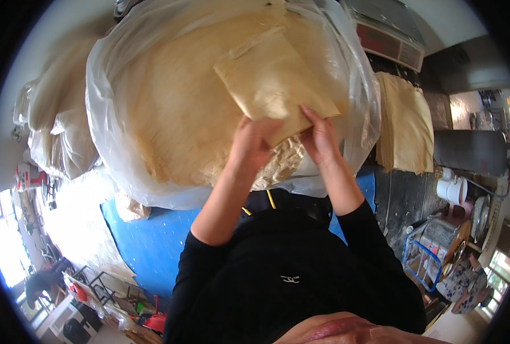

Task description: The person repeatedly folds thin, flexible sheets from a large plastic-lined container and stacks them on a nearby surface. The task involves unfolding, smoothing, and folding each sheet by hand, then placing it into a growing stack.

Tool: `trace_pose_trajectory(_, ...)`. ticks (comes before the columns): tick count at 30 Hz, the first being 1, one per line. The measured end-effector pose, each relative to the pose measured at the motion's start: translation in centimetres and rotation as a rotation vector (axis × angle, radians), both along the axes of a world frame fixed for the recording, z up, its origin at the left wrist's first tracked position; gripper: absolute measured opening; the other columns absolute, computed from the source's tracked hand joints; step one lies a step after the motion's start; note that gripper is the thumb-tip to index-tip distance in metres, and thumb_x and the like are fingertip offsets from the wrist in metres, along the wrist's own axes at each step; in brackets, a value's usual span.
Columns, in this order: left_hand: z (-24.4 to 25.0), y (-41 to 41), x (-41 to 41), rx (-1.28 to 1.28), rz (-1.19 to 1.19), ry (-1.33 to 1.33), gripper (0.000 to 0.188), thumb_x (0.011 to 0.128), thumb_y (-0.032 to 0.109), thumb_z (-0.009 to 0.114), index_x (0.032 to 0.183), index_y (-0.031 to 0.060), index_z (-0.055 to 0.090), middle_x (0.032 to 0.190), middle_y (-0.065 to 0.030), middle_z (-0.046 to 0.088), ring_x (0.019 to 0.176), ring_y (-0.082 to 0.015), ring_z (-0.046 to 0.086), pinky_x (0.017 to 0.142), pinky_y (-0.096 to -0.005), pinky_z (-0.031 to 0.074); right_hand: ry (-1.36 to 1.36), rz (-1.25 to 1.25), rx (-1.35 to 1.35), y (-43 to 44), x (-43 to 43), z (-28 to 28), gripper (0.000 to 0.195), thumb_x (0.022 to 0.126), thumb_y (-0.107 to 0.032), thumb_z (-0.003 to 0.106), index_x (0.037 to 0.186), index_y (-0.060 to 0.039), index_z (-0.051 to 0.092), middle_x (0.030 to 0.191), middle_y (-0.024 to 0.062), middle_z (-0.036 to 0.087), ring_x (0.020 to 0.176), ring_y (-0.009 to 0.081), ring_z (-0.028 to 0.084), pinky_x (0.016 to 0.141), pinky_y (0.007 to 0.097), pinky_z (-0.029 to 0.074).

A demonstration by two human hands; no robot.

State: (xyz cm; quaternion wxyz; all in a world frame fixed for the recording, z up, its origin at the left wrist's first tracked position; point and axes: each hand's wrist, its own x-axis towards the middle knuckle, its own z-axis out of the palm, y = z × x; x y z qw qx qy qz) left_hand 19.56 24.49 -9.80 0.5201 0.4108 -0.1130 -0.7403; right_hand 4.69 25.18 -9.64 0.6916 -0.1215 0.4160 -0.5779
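A thin yellow folded sheet (265, 81), which looks like tofu skin, lies before me on a wide pile of similar sheets (173, 99). My right hand (319, 135) pinches its near right edge, thumb on top and fingers beneath. At the near left edge is my left hand (253, 139), slightly blurred, with its fingers curled over the sheet. Clear plastic sheeting (104, 107) wraps around the pile. Crumpled layers (283, 161) show at the pile's front, between my wrists.
Right of the pile lies a stack of folded yellow sheets (405, 124), below a weighing scale (388, 38). Plastic-wrapped bundles (65, 124) stand at left. A blue covering (156, 245) spreads below. One person (463, 284) is at far right, beside a blue-framed cart (423, 264).
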Motion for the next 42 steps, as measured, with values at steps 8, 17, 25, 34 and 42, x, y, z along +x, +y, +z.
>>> trace_pose_trajectory(8,6.4,-6.3,-4.9,-0.145,-0.181,0.192,0.032,0.101,0.016,0.048,0.125,-0.0042,0.054,0.123,-0.0156,0.064,0.111,-0.028,0.063,0.101,-0.0416,0.05,0.052,-0.278,-0.231,3.6,-8.8,5.2,0.039,0.092,-0.004,0.065,0.129,0.0019,0.053,0.122,0.0125,0.062,0.111,0.0225,0.063,0.088,0.0383,0.055)
trace_pose_trajectory(17,6.8,-7.8,-29.3,-0.32,-0.539,0.446,0.032,0.102,0.006,0.04,0.133,-0.0011,0.045,0.13,-0.0185,0.055,0.117,-0.033,0.058,0.103,-0.0487,0.048,0.259,-0.6,-0.084,8.9,-27.9,7.7,0.041,0.1,-0.009,0.052,0.139,0.0035,0.045,0.139,0.0156,0.055,0.127,0.0263,0.055,0.108,0.0429,0.045)
trace_pose_trajectory(25,-3.0,-2.8,-31.8,-0.724,-0.174,-0.657,0.044,0.095,0.011,0.053,0.137,-0.0001,0.046,0.136,-0.0223,0.05,0.128,-0.039,0.047,0.106,-0.0531,0.04,-0.036,-0.513,-0.161,11.9,-29.8,-1.6,0.043,0.097,-0.008,0.054,0.139,-0.0006,0.045,0.137,0.0132,0.055,0.124,0.0268,0.055,0.105,0.0443,0.044)
trace_pose_trajectory(34,-3.2,4.4,-32.1,-1.635,-0.719,-1.589,0.073,0.086,0.058,0.06,0.147,0.0212,0.046,0.157,-0.0176,0.031,0.147,-0.0458,0.02,0.115,-0.0666,0.008,1.921,-0.997,-0.028,11.1,-32.8,-4.8,0.02,0.093,-0.007,0.054,0.11,-0.0025,0.064,0.112,0.0126,0.066,0.104,0.0266,0.062,0.094,0.04,0.048)
trace_pose_trajectory(42,-1.2,2.8,-27.8,-1.453,-0.829,-0.946,0.044,0.087,0.038,0.064,0.125,0.0156,0.062,0.128,-0.0139,0.061,0.123,-0.0373,0.055,0.103,-0.0483,0.044,1.94,-0.342,-0.175,10.2,-32.0,1.6,0.017,0.095,-0.01,0.058,0.105,-0.0047,0.07,0.105,0.0121,0.07,0.099,0.0289,0.066,0.09,0.0387,0.051)
